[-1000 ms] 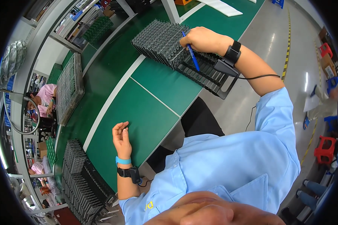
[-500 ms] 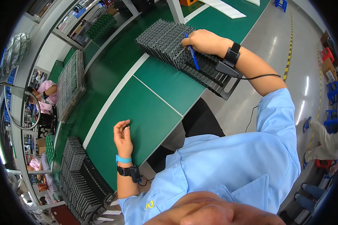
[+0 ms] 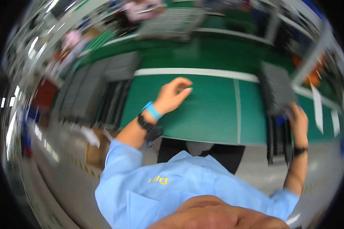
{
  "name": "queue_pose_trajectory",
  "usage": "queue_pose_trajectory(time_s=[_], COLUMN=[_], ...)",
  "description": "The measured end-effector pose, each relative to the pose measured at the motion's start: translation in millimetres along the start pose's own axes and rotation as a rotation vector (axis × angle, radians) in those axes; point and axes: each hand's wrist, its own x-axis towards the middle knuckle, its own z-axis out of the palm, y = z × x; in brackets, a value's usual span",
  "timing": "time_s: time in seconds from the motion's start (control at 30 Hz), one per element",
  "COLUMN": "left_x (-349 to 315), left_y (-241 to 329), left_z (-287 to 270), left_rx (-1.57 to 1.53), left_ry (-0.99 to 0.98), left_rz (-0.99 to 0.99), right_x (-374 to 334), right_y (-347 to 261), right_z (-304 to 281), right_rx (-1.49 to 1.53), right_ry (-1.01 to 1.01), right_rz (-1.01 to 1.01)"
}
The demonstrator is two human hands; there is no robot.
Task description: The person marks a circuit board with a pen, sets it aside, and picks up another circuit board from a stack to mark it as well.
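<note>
My left hand, with a light blue band at the wrist, is over the green tabletop. Its thumb and fingers curl toward each other in a pinch; any small thing between the tips is too blurred to make out. On the right, my right hand is closed on a blue pen, much smeared by motion. That hand is beside the near end of a grey block of packed small parts. Below the block, black rails of a rack reach past the table's front edge.
A similar rack of grey parts stands at the left. Clear trays are stacked at the back, near a person in pink. White strips lie at the far right. A cardboard box is below the left rack.
My view has swung left, so the table now runs across the picture, blurred. My left hand has moved forward over the table. My right hand stays by the right rack with the pen.
</note>
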Motion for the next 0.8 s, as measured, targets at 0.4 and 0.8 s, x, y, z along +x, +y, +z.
queue_pose_trajectory(time_s=[0.4,0.8], left_x=[2.4,18.7], left_y=[-92.5,-117.4], left_z=[-238.3,-286.5], left_rx=[1.026,0.879], left_ry=[0.374,0.065], left_rz=[-0.079,-0.277], right_x=[-42.3,-70.6], right_y=[-49.4,-116.9], right_z=[-47.0,-32.9], right_rx=[0.262,0.429], right_ry=[0.247,0.149], right_rz=[-0.125,-0.153])
